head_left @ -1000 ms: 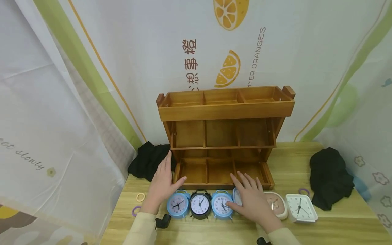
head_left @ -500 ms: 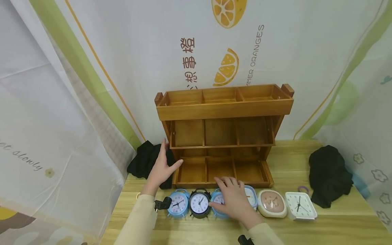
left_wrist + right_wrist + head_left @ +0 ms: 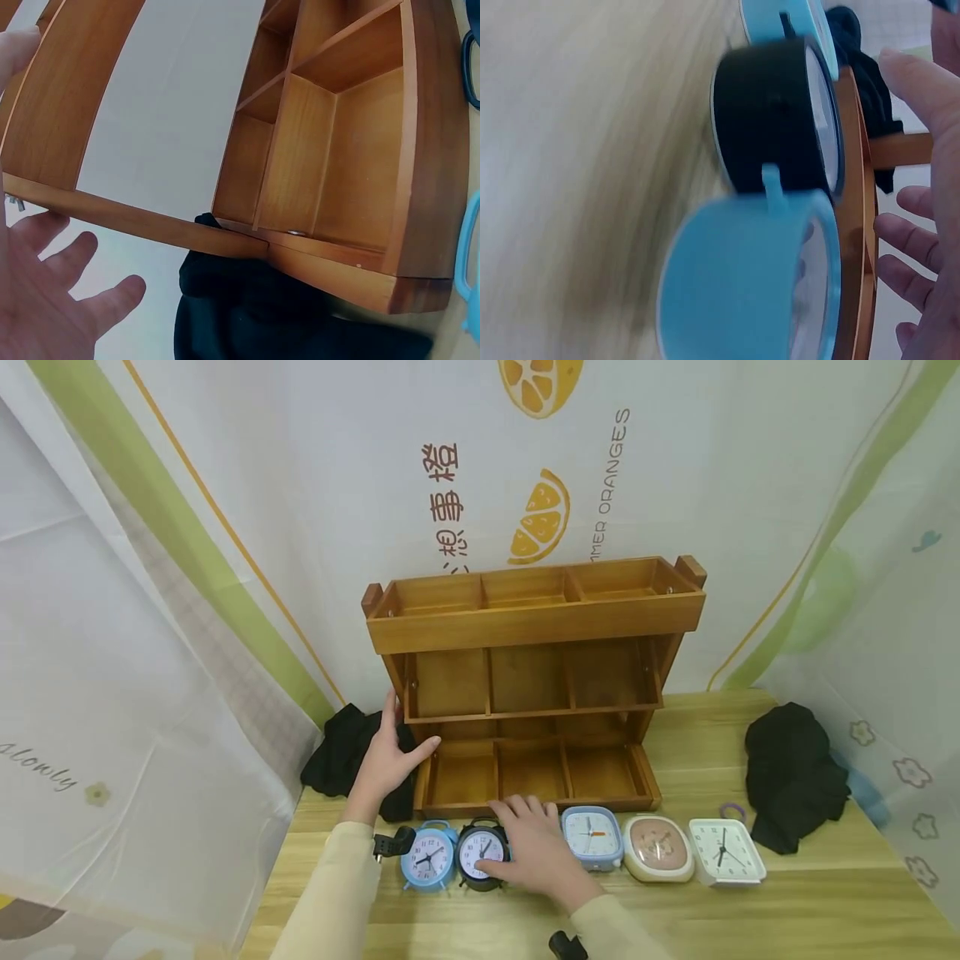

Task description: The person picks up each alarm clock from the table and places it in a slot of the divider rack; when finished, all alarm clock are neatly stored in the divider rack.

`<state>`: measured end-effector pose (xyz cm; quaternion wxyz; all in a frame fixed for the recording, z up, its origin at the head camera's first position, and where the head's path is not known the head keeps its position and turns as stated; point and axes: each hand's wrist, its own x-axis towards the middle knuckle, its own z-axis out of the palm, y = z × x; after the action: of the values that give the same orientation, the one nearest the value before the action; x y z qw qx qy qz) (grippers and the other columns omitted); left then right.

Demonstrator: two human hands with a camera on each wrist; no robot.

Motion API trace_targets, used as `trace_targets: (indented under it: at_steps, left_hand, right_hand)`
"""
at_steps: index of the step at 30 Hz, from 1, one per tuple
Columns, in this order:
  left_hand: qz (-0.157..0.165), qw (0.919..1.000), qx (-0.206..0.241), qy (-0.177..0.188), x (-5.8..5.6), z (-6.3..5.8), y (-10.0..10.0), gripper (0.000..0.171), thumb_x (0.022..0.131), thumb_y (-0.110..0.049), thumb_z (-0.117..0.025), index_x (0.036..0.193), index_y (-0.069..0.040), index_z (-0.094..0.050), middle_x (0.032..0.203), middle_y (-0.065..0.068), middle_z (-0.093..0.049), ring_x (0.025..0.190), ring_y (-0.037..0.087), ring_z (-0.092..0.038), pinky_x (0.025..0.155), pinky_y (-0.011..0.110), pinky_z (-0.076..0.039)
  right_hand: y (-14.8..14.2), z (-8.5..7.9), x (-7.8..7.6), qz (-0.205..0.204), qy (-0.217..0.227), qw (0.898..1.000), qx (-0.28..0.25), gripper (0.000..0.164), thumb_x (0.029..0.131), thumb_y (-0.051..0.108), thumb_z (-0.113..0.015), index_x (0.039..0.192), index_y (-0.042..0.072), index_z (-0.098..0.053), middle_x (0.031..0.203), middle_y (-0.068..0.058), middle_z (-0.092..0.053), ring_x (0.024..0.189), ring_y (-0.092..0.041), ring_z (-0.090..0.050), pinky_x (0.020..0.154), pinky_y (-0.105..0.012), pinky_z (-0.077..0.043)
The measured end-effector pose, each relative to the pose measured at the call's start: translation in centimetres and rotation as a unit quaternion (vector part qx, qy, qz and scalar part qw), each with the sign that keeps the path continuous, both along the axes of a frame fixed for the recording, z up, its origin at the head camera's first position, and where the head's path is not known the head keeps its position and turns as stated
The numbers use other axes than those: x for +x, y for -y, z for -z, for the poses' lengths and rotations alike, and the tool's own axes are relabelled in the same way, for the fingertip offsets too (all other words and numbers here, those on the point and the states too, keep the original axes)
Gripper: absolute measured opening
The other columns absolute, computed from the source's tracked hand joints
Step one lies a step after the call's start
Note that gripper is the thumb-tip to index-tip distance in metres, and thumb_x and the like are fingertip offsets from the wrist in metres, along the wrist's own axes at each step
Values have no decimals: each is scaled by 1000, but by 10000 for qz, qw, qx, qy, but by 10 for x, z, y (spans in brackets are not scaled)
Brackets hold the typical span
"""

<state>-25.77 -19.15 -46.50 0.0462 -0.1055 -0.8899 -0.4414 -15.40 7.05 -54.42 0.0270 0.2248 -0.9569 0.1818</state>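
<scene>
My left hand (image 3: 382,764) is beside the left end of a tiered wooden storage box (image 3: 536,627), fingers spread and holding nothing. Its loosely bent fingers (image 3: 112,304) show near the box's side strut in the left wrist view. Above the row of clocks hovers my right hand (image 3: 534,850), empty, its fingers spread. A blue twin-bell alarm clock (image 3: 735,277) lies below it, hidden by that hand in the head view. A black alarm clock (image 3: 480,867) and another blue alarm clock (image 3: 427,857) stand to its left.
Right of my right hand sit a light-blue square clock (image 3: 591,837), a cream clock with a brown face (image 3: 658,850) and a white square clock (image 3: 726,853). Black cloths (image 3: 795,777) lie at both sides. A purple ring (image 3: 732,812) is behind the white clock.
My right hand has moved left along the clocks, uncovering the light-blue square clock. The left hand has shifted slightly up and left, closer to the box's side. The view has turned slightly right.
</scene>
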Motion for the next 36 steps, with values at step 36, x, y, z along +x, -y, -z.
trace_targets:
  at_steps: [36]
  left_hand:
    - [30,9974,674,253,-22,-12,-6,115,93,-51,-75,166,-38,13,175,4,-7,159,33,-16,123,62,-20]
  right_hand:
    - [103,12,1,29,426,9983,405,93,65,77,-85,138,25,-62,128,6,-63,106,-20,-50,89,-44,-37]
